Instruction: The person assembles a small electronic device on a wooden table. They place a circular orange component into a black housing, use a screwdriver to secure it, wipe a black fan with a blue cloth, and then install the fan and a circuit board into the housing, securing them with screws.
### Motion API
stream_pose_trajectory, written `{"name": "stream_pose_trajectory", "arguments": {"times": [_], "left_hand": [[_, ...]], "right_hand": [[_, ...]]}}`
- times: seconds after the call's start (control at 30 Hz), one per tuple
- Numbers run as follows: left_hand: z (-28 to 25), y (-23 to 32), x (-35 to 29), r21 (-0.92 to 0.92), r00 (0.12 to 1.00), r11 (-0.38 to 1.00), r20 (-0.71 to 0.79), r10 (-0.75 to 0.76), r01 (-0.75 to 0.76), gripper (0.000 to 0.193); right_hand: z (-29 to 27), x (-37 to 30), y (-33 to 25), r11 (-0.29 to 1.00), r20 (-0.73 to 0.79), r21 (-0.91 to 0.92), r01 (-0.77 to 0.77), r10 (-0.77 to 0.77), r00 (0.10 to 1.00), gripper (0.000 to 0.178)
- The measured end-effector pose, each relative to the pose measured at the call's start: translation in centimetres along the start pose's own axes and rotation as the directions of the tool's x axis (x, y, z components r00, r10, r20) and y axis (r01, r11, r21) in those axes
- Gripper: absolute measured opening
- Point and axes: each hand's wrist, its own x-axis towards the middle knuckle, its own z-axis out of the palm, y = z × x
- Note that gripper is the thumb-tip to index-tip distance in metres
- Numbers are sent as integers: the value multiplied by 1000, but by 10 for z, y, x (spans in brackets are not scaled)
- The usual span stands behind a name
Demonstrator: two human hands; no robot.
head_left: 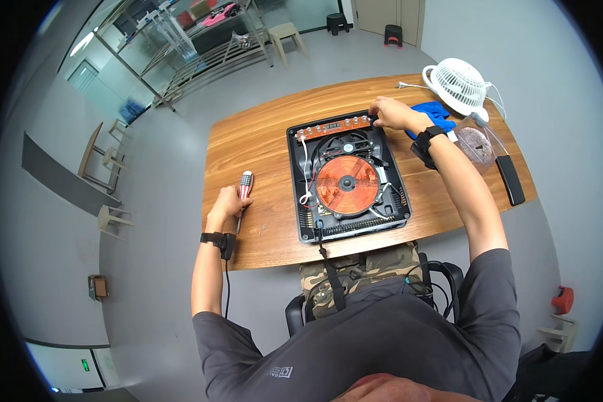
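An opened induction cooker [398, 201] lies on the table in front of me, its black housing showing the inside. A round copper coil [331, 181] fills the near half, with a black fan [348, 147] behind it. Along the far edge runs an orange-brown control board [333, 127] with several buttons and a small display. My left hand [229, 201] rests on the table left of the cooker, closed round a screwdriver [246, 182] with a red, white and dark handle. At the housing's far right corner, my right hand [394, 114] has its fingers curled together; what they grip is hidden.
Right of the cooker are a blue cloth or glove [432, 115], a white fan [457, 87], a clear round container [474, 144] and a black bar-shaped object [510, 181]. A metal rack [208, 63] and stools [287, 37] stand beyond the wooden table [254, 141].
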Motion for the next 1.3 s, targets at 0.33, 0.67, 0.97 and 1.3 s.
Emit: {"name": "stream_pose_trajectory", "arguments": {"times": [0.33, 0.67, 0.97, 1.3], "left_hand": [[-5, 7, 1, 21, 999, 1000, 45, 3, -4, 37], [-25, 7, 8, 278, 1000, 961, -22, 3, 3, 51], [-29, 78, 54, 251, 859, 885, -246, 449, -391, 36], [10, 171, 96, 232, 801, 814, -174, 573, -532, 47]], "right_hand": [[18, 10, 17, 1000, 18, 11, -12, 12, 1000, 42], [25, 16, 19, 993, -2, 122, 0, 0, 1000, 47], [30, 21, 27, 991, 14, 135, 13, -15, 1000, 40], [22, 22, 19, 997, 75, 81, 10, -17, 997, 39]]}}
